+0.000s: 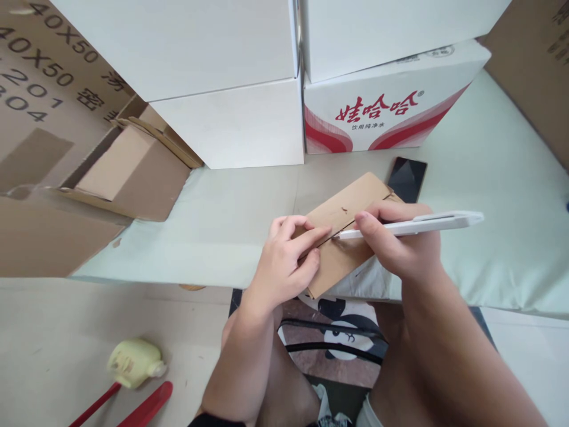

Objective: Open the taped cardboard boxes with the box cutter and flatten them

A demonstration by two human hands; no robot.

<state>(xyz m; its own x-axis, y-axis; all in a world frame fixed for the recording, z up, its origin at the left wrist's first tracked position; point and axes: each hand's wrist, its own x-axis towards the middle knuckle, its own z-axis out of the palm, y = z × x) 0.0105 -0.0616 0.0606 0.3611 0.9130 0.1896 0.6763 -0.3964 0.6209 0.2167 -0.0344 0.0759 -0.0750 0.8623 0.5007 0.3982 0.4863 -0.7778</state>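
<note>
By the worktop's (213, 237) near edge, the left hand (282, 264) clasped a flat brown cardboard box (355, 196) steady, the right hand (411, 255) gripping a slim white plastic tool (444, 222) at its seam.

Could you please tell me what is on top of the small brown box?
The left hand rests on the small brown box, and a white tool in the right hand reaches its seam. Anything beneath those hands is covered.

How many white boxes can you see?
4: on the left, a top box and a bottom box; on the right, a plain box above a box with red writing. More could be hidden behind them.
</note>
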